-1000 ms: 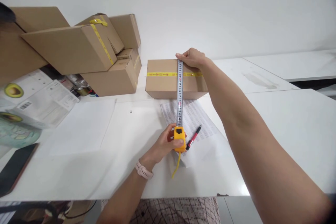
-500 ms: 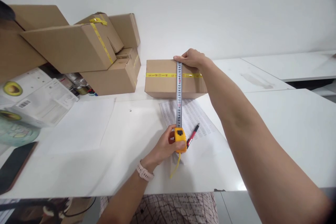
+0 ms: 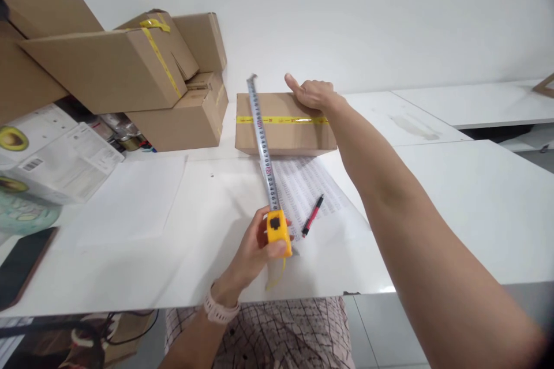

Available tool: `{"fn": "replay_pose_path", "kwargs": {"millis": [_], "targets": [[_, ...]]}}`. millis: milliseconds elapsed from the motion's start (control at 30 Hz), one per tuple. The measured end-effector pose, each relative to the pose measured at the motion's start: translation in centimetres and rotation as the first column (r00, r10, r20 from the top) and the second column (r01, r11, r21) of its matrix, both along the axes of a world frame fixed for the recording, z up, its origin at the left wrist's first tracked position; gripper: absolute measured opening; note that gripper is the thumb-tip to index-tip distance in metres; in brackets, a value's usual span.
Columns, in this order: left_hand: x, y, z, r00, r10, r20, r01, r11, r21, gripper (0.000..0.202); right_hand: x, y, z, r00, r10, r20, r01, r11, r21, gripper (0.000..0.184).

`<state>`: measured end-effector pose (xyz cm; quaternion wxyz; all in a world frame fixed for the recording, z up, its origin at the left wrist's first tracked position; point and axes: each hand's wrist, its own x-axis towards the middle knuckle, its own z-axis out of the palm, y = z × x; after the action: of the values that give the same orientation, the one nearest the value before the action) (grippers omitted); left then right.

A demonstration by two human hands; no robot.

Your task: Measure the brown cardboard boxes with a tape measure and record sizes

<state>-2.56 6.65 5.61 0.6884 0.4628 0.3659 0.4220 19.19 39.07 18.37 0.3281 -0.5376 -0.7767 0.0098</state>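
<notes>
Holding the tape measure (image 3: 279,234) near the tabletop's (image 3: 208,207) front edge, our left hand (image 3: 247,251) wrapped fingers round it | box (image 3: 285,134) sat by the back edge | our right hand (image 3: 317,95) overlapped it, thumb raised, grip unclear

Tape meas. blade (image 3: 264,147) bore blk single digits in repeating runs, 4-5-6-7 legible nr the case, w/ red-marked nos. between runs too blurred to read. Yellow tape (image 3: 298,120) on the brown box (image 3: 285,137), nr tabletop's (image 3: 454,213) back edge, had red print, illeg. Sheet (image 3: 309,181) twd front edge: rows of tiny print, unreadable. White carton (image 3: 64,170), left edge: barcode (image 3: 33,165), txt too small.
</notes>
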Motion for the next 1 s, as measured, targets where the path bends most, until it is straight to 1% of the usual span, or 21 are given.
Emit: {"fn": "replay_pose_path", "kwargs": {"millis": [67,133,200,267,333,400,433,467,533,600,667,700,733,767,800,833,867,900,933,1000], "targets": [[-0.8,-2.2,-0.3,1.000,-0.001,0.007,0.001,1.000,0.007,0.074,-0.2,-1.6,0.2,0.998,-0.034,0.057,0.036,0.999,-0.037,0.076],[-1.4,-4.2,-1.1,1.000,-0.025,-0.011,0.025,1.000,0.001,0.078,-0.6,-4.3,0.1,0.989,-0.069,0.129,0.077,0.995,-0.055,0.078],[-1.9,-5.9,-1.9,0.998,-0.051,-0.036,0.050,0.998,-0.026,0.078,-0.9,-7.8,-0.8,0.978,-0.093,0.186,0.099,0.995,-0.024,0.079],[-2.3,-7.1,-2.7,0.996,-0.072,-0.045,0.069,0.996,-0.062,0.078,-1.1,-11.3,-2.8,0.969,-0.099,0.228,0.095,0.995,0.027,0.078],[-2.6,-7.9,-3.1,0.994,-0.102,-0.051,0.097,0.991,-0.093,0.079,-1.0,-14.4,-5.4,0.961,-0.043,0.272,0.028,0.998,0.061,0.073],[-2.7,-8.4,-3.3,0.989,-0.133,-0.069,0.125,0.986,-0.112,0.079,-0.8,-16.6,-7.5,0.956,-0.012,0.294,-0.024,0.992,0.120,0.068],[-2.6,-8.6,-3.3,0.985,-0.149,-0.082,0.139,0.984,-0.115,0.079,-0.7,-17.3,-8.1,0.958,-0.005,0.286,-0.035,0.990,0.134,0.063],[-2.6,-8.8,-3.3,0.982,-0.165,-0.095,0.154,0.981,-0.114,0.078,-0.5,-17.8,-8.4,0.966,0.001,0.258,-0.038,0.990,0.136,0.057],[-2.3,-9.1,-3.1,0.975,-0.192,-0.111,0.180,0.978,-0.104,0.077,-0.3,-18.5,-7.8,0.988,0.032,0.152,-0.046,0.995,0.092,0.046],[-2.0,-9.3,-3.0,0.971,-0.206,-0.117,0.197,0.977,-0.088,0.076,-0.1,-19.3,-6.7,1.000,0.020,-0.007,-0.019,0.997,0.070,0.046],[-1.7,-9.4,-2.9,0.971,-0.202,-0.131,0.193,0.978,-0.075,0.072,-0.1,-20.8,-5.9,0.984,-0.050,-0.170,0.069,0.992,0.107,0.046],[-1.6,-9.4,-2.8,0.971,-0.191,-0.144,0.183,0.981,-0.065,0.070,-0.1,-21.8,-6.0,0.970,-0.084,-0.230,0.114,0.986,0.123,0.046],[-1.5,-9.3,-2.7,0.971,-0.177,-0.161,0.170,0.984,-0.055,0.070,-0.1,-22.9,-6.4,0.960,-0.095,-0.262,0.131,0.983,0.124,0.045],[-1.5,-9.3,-2.5,0.971,-0.164,-0.176,0.159,0.986,-0.045,0.069,-0.1,-24.0,-7.1,0.965,-0.073,-0.252,0.101,0.990,0.101,0.044],[-1.6,-9.2,-2.4,0.970,-0.156,-0.188,0.152,0.988,-0.036,0.068,0.1,-25.2,-8.1,0.979,-0.019,-0.202,0.030,0.998,0.054,0.041],[-1.7,-9.1,-2.3,0.968,-0.156,-0.196,0.153,0.988,-0.030,0.068,0.2,-26.2,-9.3,0.991,0.061,-0.119,-0.062,0.998,-0.005,0.036],[-1.8,-9.0,-2.2,0.967,-0.161,-0.199,0.158,0.987,-0.030,0.067,0.4,-27.2,-10.5,0.989,0.147,-0.018,-0.148,0.986,-0.071,0.030],[-1.9,-8.9,-2.1,0.965,-0.169,-0.199,0.166,0.986,-0.033,0.066,0.6,-27.9,-11.8,0.971,0.224,0.088,-0.212,0.969,-0.128,0.030],[-2.0,-8.8,-2.0,0.964,-0.175,-0.199,0.171,0.985,-0.036,0.065,0.8,-28.5,-13.0,0.941,0.282,0.190,-0.250,0.953,-0.173,0.034],[-2.2,-8.7,-1.9,0.964,-0.177,-0.200,0.174,0.984,-0.031,0.065,1.0,-29.3,-14.7,0.879,0.319,0.354,-0.259,0.944,-0.206,0.043]]}}
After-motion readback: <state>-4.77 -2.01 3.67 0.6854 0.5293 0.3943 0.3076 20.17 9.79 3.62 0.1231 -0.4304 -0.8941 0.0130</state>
